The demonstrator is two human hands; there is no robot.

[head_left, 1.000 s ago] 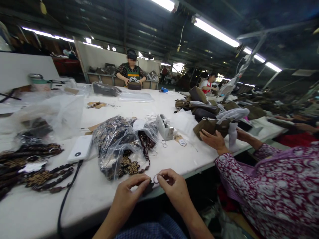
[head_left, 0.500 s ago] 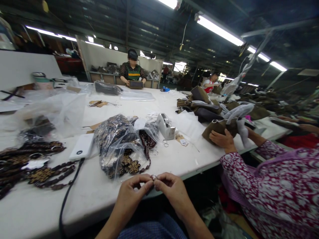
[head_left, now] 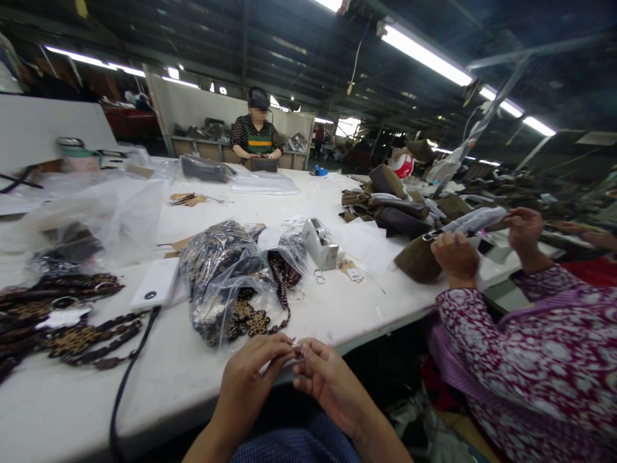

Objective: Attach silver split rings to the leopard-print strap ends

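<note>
My left hand (head_left: 255, 370) and my right hand (head_left: 328, 379) meet at the table's front edge. Both pinch a small metal ring (head_left: 295, 343), largely hidden by the fingertips. Just beyond them lies a clear plastic bag (head_left: 219, 276) full of leopard-print pieces, with a flower-shaped charm (head_left: 258, 323) and a beaded strap (head_left: 288, 312) at its opening. Farther off are some loose metal rings (head_left: 319, 277) beside a grey tape dispenser (head_left: 321, 247).
On the left lie a white power bank (head_left: 155, 283) with a black cable (head_left: 132, 366) and beaded leopard-print straps (head_left: 91, 341). A co-worker's sleeve (head_left: 501, 347) is close on my right, near dark bags (head_left: 414, 260). Another person (head_left: 259, 138) sits across the white table (head_left: 347, 315).
My right fingers have shifted and curled lower around the ring, which shows less now. The co-worker on the right has raised one hand, drawing up white wrapping from a bag.
</note>
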